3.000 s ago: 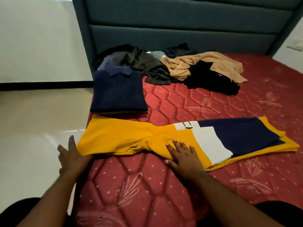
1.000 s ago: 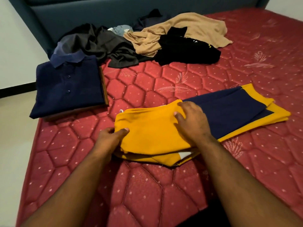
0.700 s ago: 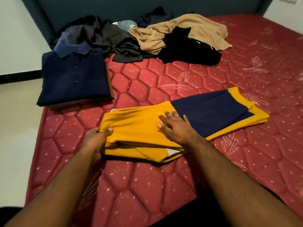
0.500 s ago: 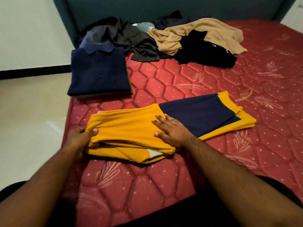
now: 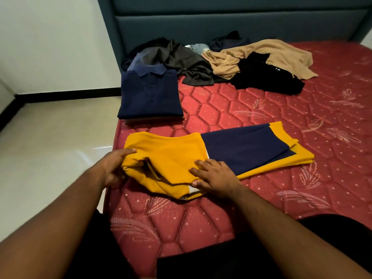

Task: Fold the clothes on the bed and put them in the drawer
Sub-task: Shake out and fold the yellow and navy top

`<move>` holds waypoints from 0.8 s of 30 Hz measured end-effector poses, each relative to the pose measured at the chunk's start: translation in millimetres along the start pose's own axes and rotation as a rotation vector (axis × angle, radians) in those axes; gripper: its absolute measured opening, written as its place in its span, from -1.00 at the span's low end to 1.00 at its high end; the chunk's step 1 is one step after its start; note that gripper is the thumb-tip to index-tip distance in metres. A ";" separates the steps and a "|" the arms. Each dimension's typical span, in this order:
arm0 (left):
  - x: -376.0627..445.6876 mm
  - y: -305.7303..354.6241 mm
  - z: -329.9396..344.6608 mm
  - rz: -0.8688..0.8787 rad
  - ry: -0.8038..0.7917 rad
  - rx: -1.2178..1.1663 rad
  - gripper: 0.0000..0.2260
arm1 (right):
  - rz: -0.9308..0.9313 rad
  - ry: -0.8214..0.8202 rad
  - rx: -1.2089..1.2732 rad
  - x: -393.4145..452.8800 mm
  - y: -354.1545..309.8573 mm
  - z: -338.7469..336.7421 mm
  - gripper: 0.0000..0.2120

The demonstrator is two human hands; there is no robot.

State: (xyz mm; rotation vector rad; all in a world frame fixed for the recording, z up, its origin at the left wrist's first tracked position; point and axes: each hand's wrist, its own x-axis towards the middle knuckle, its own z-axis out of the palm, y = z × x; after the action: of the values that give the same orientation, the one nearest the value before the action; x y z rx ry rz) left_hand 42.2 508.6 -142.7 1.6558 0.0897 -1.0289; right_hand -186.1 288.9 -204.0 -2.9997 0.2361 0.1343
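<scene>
A yellow and navy shirt (image 5: 177,156) lies half folded near the front left corner of the red mattress (image 5: 261,109). My left hand (image 5: 114,168) grips its yellow left edge, thumb on top and fingers under the folded layers. My right hand (image 5: 215,176) lies flat on the shirt's middle, fingers straight, pressing the fold down. A folded navy polo shirt (image 5: 150,93) sits behind, on top of other folded clothes. Unfolded clothes lie at the headboard: a dark grey garment (image 5: 181,61), a tan one (image 5: 261,55) and a black one (image 5: 265,77).
The padded teal headboard (image 5: 221,23) closes off the far side of the bed. Pale tiled floor (image 5: 50,141) and a white wall with a black skirting lie to the left. No drawer is in view.
The shirt's yellow left part has been folded over its middle, covering the white panel. My left hand now grips the left edge and lifts the layers slightly; my right hand stays pressed on the fold.
</scene>
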 end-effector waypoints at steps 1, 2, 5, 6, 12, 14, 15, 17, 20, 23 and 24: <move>-3.2 6.4 5.0 0.033 -0.013 -0.027 -0.83 | 0.006 -0.029 0.055 1.8 3.8 -2.0 -0.17; -7.3 13.0 10.4 0.069 -0.023 -0.060 -0.84 | 0.020 -0.036 0.158 2.0 7.0 -4.7 -0.17; -20.2 33.9 42.0 0.136 -0.064 -0.133 -0.86 | 0.147 0.157 0.698 2.1 22.1 -18.4 -0.40; -24.4 39.9 57.2 0.146 -0.083 -0.137 -0.85 | 0.222 0.245 0.878 2.4 26.9 -29.4 -0.48; -33.5 68.4 194.7 0.197 -0.197 -0.060 -0.84 | 0.497 0.233 1.646 -27.2 89.6 -95.3 -0.35; -38.4 74.3 254.6 0.211 -0.251 -0.069 -0.85 | 0.527 0.277 1.795 -47.5 125.3 -93.7 -0.27; -41.2 76.0 286.0 0.213 -0.283 -0.060 -0.90 | 0.551 0.314 1.865 -56.6 144.7 -89.6 -0.26; -46.1 76.4 331.0 0.200 -0.397 0.005 -0.84 | 0.627 0.345 1.900 -72.4 175.7 -80.0 -0.26; -34.0 60.5 370.3 0.294 -0.421 0.139 -0.87 | 0.862 0.303 1.721 -82.1 205.4 -66.7 -0.39; -7.6 18.9 358.4 0.577 -0.228 0.333 -0.76 | 0.976 0.342 1.464 -75.3 213.1 -58.4 -0.81; 1.0 3.3 347.3 0.700 -0.152 0.474 -0.74 | 0.981 0.385 1.412 -71.2 214.0 -58.2 -0.88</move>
State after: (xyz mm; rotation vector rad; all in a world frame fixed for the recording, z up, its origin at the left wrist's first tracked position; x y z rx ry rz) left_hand -153.7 221.8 -137.5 1.8102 -0.8360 -0.6464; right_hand -286.0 82.1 -165.6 -1.2999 1.1829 -0.3668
